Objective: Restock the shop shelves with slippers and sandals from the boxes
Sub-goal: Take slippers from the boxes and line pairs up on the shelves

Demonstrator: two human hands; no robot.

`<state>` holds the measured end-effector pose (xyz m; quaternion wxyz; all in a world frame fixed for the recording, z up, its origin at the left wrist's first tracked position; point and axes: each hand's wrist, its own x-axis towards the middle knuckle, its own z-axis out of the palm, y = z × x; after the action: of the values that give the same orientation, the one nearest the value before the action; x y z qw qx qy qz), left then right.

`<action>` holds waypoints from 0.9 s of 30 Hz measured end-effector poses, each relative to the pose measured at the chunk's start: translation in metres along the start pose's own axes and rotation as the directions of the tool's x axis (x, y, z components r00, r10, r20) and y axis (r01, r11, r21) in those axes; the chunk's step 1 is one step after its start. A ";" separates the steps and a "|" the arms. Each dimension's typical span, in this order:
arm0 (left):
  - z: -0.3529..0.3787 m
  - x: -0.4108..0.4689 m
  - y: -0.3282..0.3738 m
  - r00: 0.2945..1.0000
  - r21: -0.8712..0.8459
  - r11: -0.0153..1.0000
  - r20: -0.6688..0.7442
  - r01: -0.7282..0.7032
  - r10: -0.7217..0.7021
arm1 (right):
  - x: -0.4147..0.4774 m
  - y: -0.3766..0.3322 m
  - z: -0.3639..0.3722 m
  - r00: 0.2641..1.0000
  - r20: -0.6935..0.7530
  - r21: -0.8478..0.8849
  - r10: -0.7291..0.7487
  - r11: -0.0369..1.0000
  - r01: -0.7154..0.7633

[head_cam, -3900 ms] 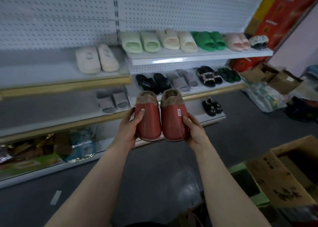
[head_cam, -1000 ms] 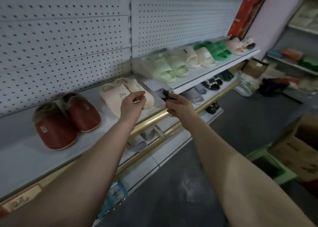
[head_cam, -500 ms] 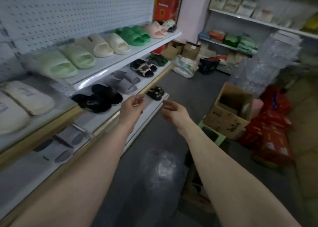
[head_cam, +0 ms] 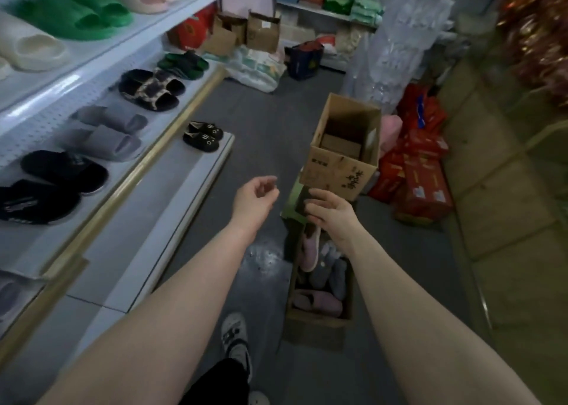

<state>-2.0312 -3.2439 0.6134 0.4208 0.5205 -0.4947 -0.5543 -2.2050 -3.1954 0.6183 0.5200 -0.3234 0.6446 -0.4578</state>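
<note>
Both my hands hover empty over the aisle floor. My left hand point(head_cam: 256, 194) has loosely curled fingers and holds nothing. My right hand point(head_cam: 330, 212) hangs relaxed above an open cardboard box point(head_cam: 319, 320) on the floor, which holds several pink and grey plush slippers point(head_cam: 316, 301). A taller open cardboard box point(head_cam: 341, 171) stands just beyond it on a green stool. On the left, the shelves point(head_cam: 123, 189) carry black slippers point(head_cam: 61, 171), grey slides point(head_cam: 107, 134), patterned sandals point(head_cam: 150, 89), green slides point(head_cam: 73, 14) and small black cat-face slippers point(head_cam: 203, 134).
Red cartons point(head_cam: 421, 174) are stacked at the right of the aisle beside a tiled counter. More cardboard boxes point(head_cam: 246, 32), bags and a dark tote point(head_cam: 304, 60) crowd the far end. A clear plastic bundle point(head_cam: 402, 35) stands behind the tall box. My foot point(head_cam: 235, 340) is on the grey floor.
The red slippers went from my hands onto the upper shelf. Since then my view has swung right and down from the shelves to the boxes, and both empty hands moved toward the floor box.
</note>
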 end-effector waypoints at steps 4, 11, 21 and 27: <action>0.040 0.046 -0.017 0.994 0.038 0.999 0.103 0.033 -0.037 | 0.034 0.013 -0.033 0.993 -0.089 0.037 0.072 0.997 -0.069; 0.103 0.117 -0.049 0.958 0.140 0.985 0.252 0.105 -0.138 | 0.084 0.038 -0.083 0.946 -0.252 0.126 0.205 0.976 -0.178; 0.174 0.147 -0.117 0.890 0.300 0.926 0.320 0.230 -0.324 | 0.128 0.116 -0.147 0.862 -0.309 0.348 0.402 0.891 -0.291; 0.216 0.146 -0.173 0.867 0.381 0.870 0.261 0.312 -0.426 | 0.157 0.168 -0.187 0.831 -0.227 0.395 0.508 0.828 -0.398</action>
<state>-2.2524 -3.3365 0.4120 0.1225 0.5663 -0.5336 -0.6161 -2.4152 -3.2260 0.4118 0.5489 0.0128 0.6930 -0.4672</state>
